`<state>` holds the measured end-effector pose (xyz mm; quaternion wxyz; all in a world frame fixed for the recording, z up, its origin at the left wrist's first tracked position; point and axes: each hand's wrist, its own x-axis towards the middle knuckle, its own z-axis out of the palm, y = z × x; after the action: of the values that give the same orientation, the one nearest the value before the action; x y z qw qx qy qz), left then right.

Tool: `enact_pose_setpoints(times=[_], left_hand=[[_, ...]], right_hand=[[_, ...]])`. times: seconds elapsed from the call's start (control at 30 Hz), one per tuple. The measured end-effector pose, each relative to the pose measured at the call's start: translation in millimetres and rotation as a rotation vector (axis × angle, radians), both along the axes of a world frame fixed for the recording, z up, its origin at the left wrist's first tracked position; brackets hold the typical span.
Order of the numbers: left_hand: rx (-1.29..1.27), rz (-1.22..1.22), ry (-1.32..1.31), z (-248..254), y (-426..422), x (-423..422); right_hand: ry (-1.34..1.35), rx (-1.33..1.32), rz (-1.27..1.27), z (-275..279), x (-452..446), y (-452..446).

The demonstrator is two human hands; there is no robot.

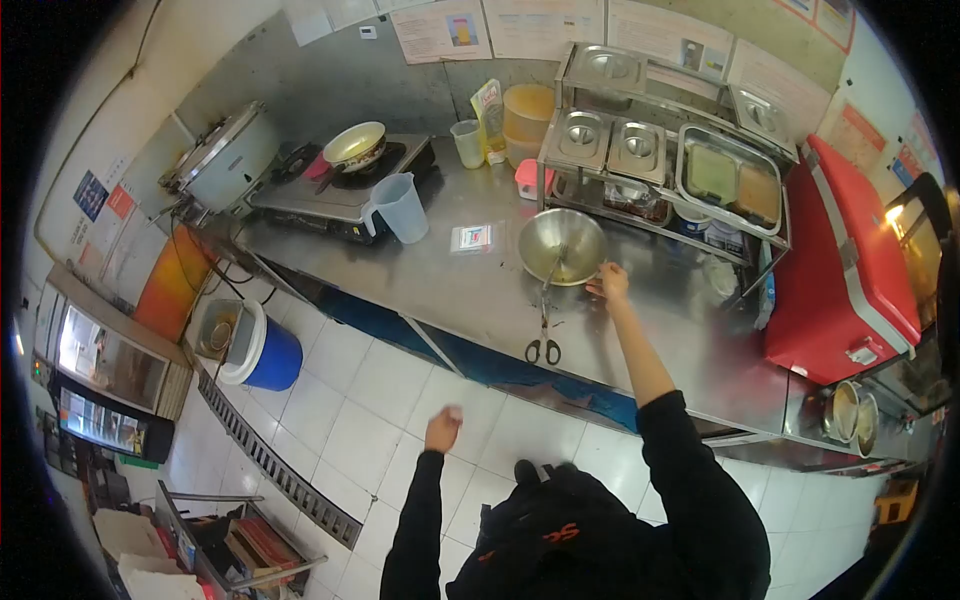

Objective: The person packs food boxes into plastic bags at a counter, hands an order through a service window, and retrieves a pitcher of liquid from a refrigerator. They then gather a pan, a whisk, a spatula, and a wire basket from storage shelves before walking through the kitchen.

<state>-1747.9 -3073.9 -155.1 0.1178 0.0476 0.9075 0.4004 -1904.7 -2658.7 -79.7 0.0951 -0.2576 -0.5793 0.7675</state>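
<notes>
A round metal bowl (562, 240) stands on the steel counter, with a thin utensil (562, 262) leaning inside it. My right hand (610, 284) is at the bowl's right rim, its fingers bent towards the edge; whether they grip the rim is too small to tell. Black-handled scissors (543, 340) lie on the counter just below the bowl. My left hand (444, 428) hangs over the tiled floor in front of the counter, fingers curled and slightly blurred, with nothing visible in it. A small white packet (472, 239) lies left of the bowl.
A clear measuring jug (400, 208) and a stove with a pan (355, 147) are on the left. Behind the bowl stands a rack of metal trays (638, 147). A red cooler box (838, 265) is on the right. A blue bucket (274, 350) stands on the floor.
</notes>
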Motion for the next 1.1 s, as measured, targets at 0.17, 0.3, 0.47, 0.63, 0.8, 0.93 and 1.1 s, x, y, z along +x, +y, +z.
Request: enact_pose_setpoints(times=[0.17,0.3,0.47,0.63,0.8,0.93,1.1], left_hand=[[-0.01,0.009,0.365,74,92,-152],[-0.271,-0.044,0.495,78,163,-244],[-0.506,0.124,0.382,95,225,-309],[-0.59,-0.041,0.37,63,213,-353],[-0.272,-0.153,0.627,120,208,-288],[0.006,-0.391,0.713,144,257,-241],[-0.15,-0.541,0.852,107,325,-304]], right_hand=[[0.053,0.065,-0.149,1,57,24],[-0.09,0.136,-0.311,13,158,65],[-0.209,0.173,-0.615,-9,271,140],[-0.399,0.26,-0.646,2,323,180],[-0.758,0.85,-0.639,14,334,199],[-0.733,1.314,-0.796,66,287,164],[-0.446,1.428,-0.752,90,225,105]])
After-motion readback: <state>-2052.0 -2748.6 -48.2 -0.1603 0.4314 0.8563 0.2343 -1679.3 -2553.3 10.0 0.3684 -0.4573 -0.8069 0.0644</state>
